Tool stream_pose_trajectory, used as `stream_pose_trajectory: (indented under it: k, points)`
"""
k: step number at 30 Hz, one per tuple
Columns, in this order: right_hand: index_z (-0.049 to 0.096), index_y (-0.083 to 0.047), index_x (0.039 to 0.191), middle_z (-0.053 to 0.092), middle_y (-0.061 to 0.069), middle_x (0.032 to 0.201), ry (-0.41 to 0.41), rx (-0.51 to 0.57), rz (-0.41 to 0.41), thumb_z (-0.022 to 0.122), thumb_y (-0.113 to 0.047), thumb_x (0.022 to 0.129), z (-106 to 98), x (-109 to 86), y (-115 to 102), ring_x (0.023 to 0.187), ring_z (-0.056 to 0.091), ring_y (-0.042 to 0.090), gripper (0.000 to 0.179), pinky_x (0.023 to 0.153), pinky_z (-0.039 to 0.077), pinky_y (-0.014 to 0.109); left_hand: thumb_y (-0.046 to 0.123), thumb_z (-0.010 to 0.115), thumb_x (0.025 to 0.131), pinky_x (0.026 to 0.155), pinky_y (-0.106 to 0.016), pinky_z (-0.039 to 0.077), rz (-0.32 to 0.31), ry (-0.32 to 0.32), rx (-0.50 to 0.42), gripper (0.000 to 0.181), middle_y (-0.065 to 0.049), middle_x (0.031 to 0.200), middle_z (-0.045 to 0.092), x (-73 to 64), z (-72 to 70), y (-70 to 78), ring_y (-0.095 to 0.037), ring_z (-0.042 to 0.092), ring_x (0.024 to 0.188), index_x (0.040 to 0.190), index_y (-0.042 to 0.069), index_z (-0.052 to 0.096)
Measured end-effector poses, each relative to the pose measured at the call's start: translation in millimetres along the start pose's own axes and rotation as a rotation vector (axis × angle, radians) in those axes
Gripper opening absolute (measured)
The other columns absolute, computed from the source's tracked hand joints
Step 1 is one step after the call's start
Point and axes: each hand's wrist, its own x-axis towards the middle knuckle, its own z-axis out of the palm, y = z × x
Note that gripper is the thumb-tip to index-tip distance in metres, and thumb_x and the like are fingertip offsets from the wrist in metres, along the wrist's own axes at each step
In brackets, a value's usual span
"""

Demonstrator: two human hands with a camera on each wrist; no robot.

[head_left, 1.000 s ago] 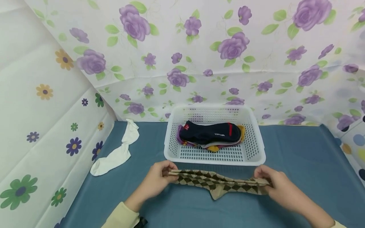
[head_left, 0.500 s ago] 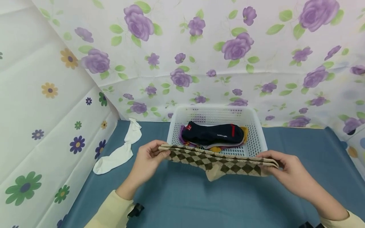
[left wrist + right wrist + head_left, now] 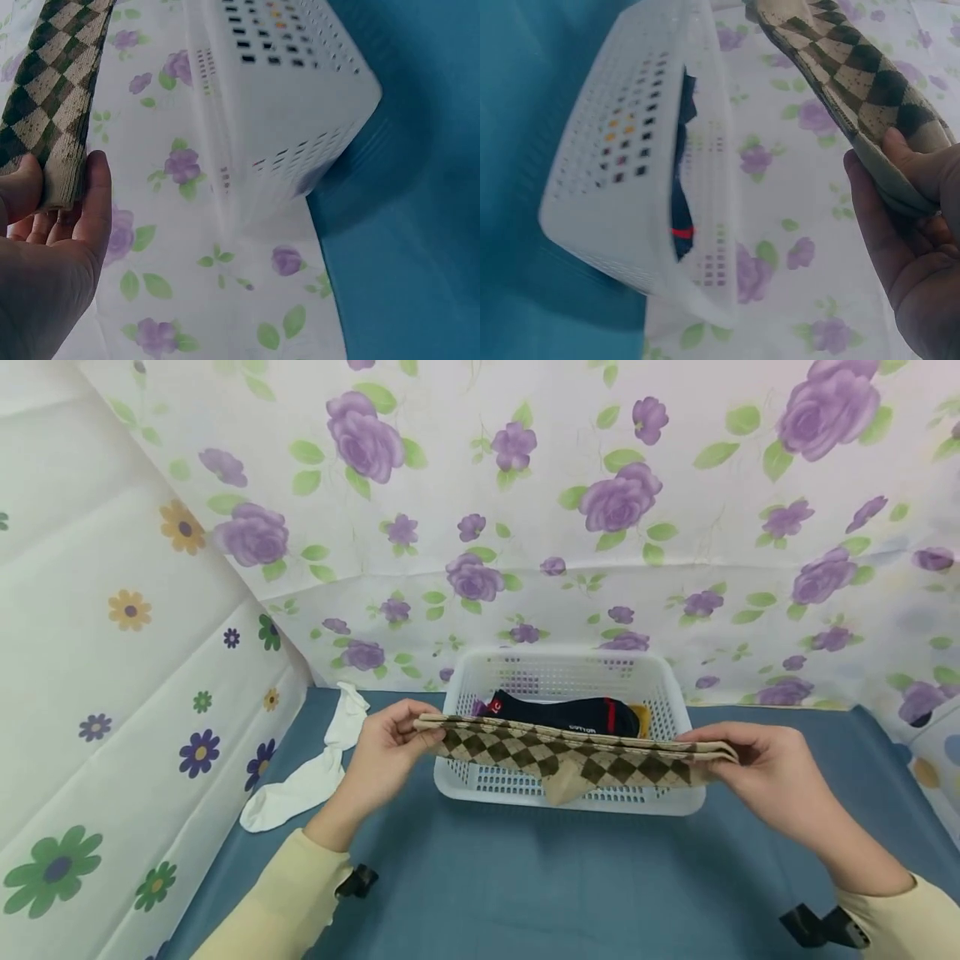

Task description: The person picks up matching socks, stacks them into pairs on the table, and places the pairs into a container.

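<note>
A pair of beige and brown checkered socks [image 3: 517, 748] is stretched sideways between both hands, raised in front of the basket in the head view. My left hand [image 3: 386, 758] pinches one end between thumb and fingers; the left wrist view shows the ribbed edge of the socks [image 3: 64, 112] in that grip. At the other end, my right hand [image 3: 772, 777] pinches the socks [image 3: 862, 82] with the thumb on top. Behind them stands a white plastic basket [image 3: 570, 803]. Inside it lies a navy sock [image 3: 558, 713] with red marks, its lower part hidden by the checkered socks.
White socks [image 3: 296, 789] lie on the blue tabletop [image 3: 525, 893] to the left, partly behind my left hand. Flower-printed sheets [image 3: 420, 460] rise at the back and left. Purple and yellow cloth [image 3: 642, 720] shows under the navy sock.
Both hands have lifted the checkered socks up and away from the body, from in front of the basket to overlapping it in the head view. The basket and white socks stay put.
</note>
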Motion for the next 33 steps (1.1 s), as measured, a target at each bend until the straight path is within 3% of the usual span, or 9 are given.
stream_pose_trajectory:
  k: [4,7,8,11,16,22,25,29,33]
  points:
    - [0.070,-0.030,0.101,0.070,-0.005,0.098,0.065,-0.078,-0.121,0.071,0.008,0.075,-0.5,7.6,-0.3,0.062,0.055,-0.009,0.046,0.047,0.041,0.014,0.003,0.064,0.087,0.069,-0.027,0.055,0.029,0.012,0.050,0.017,-0.015,0.097,0.071,15.8,-1.9,-7.3,-0.017,0.068,0.077,0.104,0.006,0.064]
    - [0.071,-0.028,0.101,0.070,-0.005,0.104,0.131,-0.153,-0.225,0.070,0.014,0.070,1.2,15.5,0.7,0.096,0.053,-0.019,0.053,0.056,0.042,0.008,0.009,0.065,0.087,0.070,-0.026,0.055,0.074,0.037,0.131,0.016,-0.009,0.097,0.070,32.2,-1.5,-18.6,-0.015,0.069,0.080,0.103,0.012,0.066]
    - [0.072,-0.028,0.101,0.070,-0.005,0.104,0.141,-0.171,-0.240,0.069,0.016,0.070,2.0,18.1,0.9,0.100,0.052,-0.019,0.053,0.056,0.042,0.008,0.011,0.066,0.087,0.070,-0.026,0.055,0.090,0.051,0.171,0.015,-0.006,0.096,0.070,36.9,-1.0,-21.7,-0.013,0.068,0.080,0.102,0.014,0.066]
    - [0.072,-0.027,0.101,0.071,-0.001,0.102,0.113,-0.191,-0.218,0.065,0.015,0.073,6.1,26.2,1.3,0.095,0.061,-0.005,0.051,0.045,0.036,0.018,0.013,0.068,0.086,0.067,-0.025,0.055,0.112,0.092,0.267,0.015,-0.002,0.095,0.070,47.7,1.5,-31.3,-0.011,0.068,0.079,0.100,0.018,0.067]
    - [0.072,-0.017,0.101,0.072,0.008,0.098,-0.063,-0.222,-0.092,0.061,0.008,0.080,13.7,45.3,10.9,0.076,0.067,0.017,0.034,0.045,0.038,0.024,0.016,0.069,0.086,0.059,-0.024,0.052,0.079,0.115,0.460,0.014,0.001,0.086,0.068,59.2,12.3,-42.1,-0.008,0.064,0.070,0.100,0.018,0.067]
    - [0.072,-0.011,0.095,0.070,0.005,0.086,-0.259,-0.276,-0.003,0.062,0.001,0.083,21.4,75.8,30.2,0.068,0.065,0.010,0.020,0.057,0.053,0.029,0.017,0.065,0.089,0.053,-0.028,0.043,-0.046,0.015,0.582,0.016,-0.002,0.079,0.062,72.0,29.7,-43.3,-0.013,0.055,0.061,0.104,0.015,0.066]
    - [0.065,-0.013,0.076,0.057,-0.001,0.068,-0.343,-0.323,0.007,0.058,0.006,0.081,27.9,93.1,32.5,0.058,0.051,0.007,0.021,0.053,0.044,0.027,0.014,0.063,0.089,0.055,-0.028,0.040,-0.093,-0.068,0.647,0.010,0.000,0.078,0.056,80.6,32.2,-40.8,-0.011,0.050,0.062,0.099,0.011,0.064]
    - [0.035,-0.015,0.061,0.024,-0.001,0.059,-0.441,-0.344,0.012,0.048,0.016,0.074,36.2,109.9,30.8,0.054,0.021,0.013,0.037,0.054,0.025,0.028,0.011,0.060,0.091,0.055,-0.030,0.035,-0.133,-0.198,0.757,0.005,-0.003,0.070,0.047,92.7,32.6,-35.9,-0.014,0.040,0.060,0.087,0.008,0.060]
    - [0.030,-0.015,0.061,0.020,-0.001,0.059,-0.470,-0.371,0.005,0.044,0.020,0.073,43.0,116.4,33.6,0.054,0.018,0.013,0.039,0.052,0.022,0.027,0.009,0.062,0.089,0.058,-0.028,0.043,-0.142,-0.268,0.865,0.003,-0.004,0.083,0.060,103.1,35.5,-33.2,-0.014,0.056,0.070,0.092,0.011,0.064]
